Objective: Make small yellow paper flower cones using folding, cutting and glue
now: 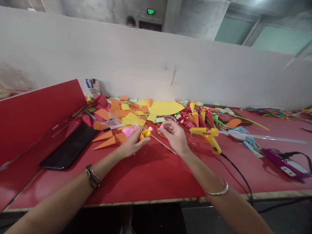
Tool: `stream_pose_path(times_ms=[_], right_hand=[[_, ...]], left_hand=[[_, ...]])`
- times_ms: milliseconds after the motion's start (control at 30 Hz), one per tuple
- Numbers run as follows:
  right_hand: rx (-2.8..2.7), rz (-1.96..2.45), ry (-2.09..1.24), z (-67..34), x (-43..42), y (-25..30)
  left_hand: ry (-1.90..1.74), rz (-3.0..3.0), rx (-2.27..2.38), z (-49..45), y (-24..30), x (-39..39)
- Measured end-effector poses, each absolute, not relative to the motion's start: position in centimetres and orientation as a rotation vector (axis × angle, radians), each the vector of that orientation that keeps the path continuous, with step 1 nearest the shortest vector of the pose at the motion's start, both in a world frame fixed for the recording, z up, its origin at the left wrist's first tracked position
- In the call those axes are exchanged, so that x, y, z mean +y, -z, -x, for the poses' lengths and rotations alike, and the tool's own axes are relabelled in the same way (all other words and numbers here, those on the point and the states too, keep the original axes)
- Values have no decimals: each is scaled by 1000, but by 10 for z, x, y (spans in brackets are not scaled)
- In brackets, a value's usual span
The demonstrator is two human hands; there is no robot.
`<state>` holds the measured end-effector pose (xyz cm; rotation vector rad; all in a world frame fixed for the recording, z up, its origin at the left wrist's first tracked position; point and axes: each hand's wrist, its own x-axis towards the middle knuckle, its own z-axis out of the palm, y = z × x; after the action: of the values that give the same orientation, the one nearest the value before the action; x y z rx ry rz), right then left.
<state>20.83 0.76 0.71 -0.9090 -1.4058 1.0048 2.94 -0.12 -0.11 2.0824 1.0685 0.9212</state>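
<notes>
My left hand (pixel 134 143) is closed around a yellow paper cone (pixel 145 134), its rolled open end turned toward my right hand. A pink pom-pom (pixel 150 129) sits at the cone's rim. Just to the right, my right hand (pixel 174 136) pinches a small pink pom-pom (pixel 162 125) between thumb and fingertips, apart from the cone. A thin wooden stick (pixel 164 145) lies on the red table between the hands. Behind my left hand is a bright pink clump (pixel 128 130), partly hidden.
A yellow glue gun (pixel 207 135) with a clear glue stick lies right, its cord running over the table edge. Beyond it is a purple power strip (pixel 287 164). A black phone (pixel 69 148) lies left. Paper scraps (pixel 131 119) and finished cones (pixel 195 117) line the back.
</notes>
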Motion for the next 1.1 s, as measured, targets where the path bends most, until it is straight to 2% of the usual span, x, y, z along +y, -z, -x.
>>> stream_pose_path(times_ms=[133, 333, 533, 767, 1100], right_hand=[[-1473, 896, -1029, -209, 5, -8], [-1527, 881, -898, -207, 6, -4], [-1519, 850, -957, -206, 4, -3], [-1726, 835, -662, -199, -7, -10], [-1699, 784, -863, -196, -8, -6]], left_hand=[[-936, -2111, 1061, -28, 3, 1], [-895, -2155, 1048, -28, 6, 0], [-869, -2157, 1055, -30, 7, 0], [-887, -2094, 1028, -31, 8, 0], [-856, -2022, 927, -33, 10, -3]])
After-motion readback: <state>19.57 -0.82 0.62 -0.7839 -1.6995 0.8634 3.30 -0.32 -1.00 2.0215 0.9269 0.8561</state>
